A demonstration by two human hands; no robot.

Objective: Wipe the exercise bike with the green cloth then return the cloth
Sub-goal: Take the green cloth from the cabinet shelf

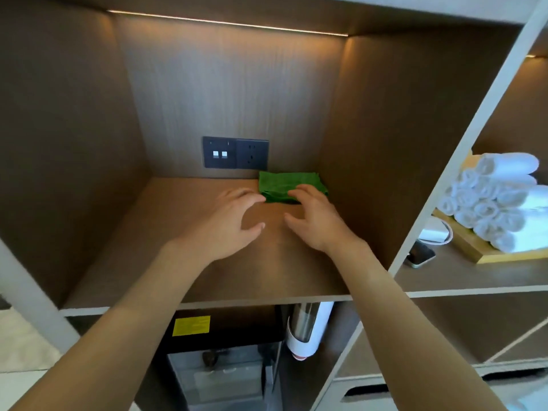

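Note:
A folded green cloth [284, 185] lies on the wooden shelf [184, 262] at the back, just below a dark wall socket. My left hand [228, 221] hovers over the shelf with fingers spread, its fingertips just left of the cloth's near edge. My right hand [314, 218] is open too, and its fingertips rest at the cloth's front edge. Neither hand grips the cloth. The exercise bike is not in view.
A dark switch and socket panel [235, 153] is set into the back wall. The compartment to the right holds rolled white towels [492, 200] on a wooden tray, a phone [419, 254] and a white charger. Below the shelf stand a black appliance [219, 336] and a cup dispenser [307, 330].

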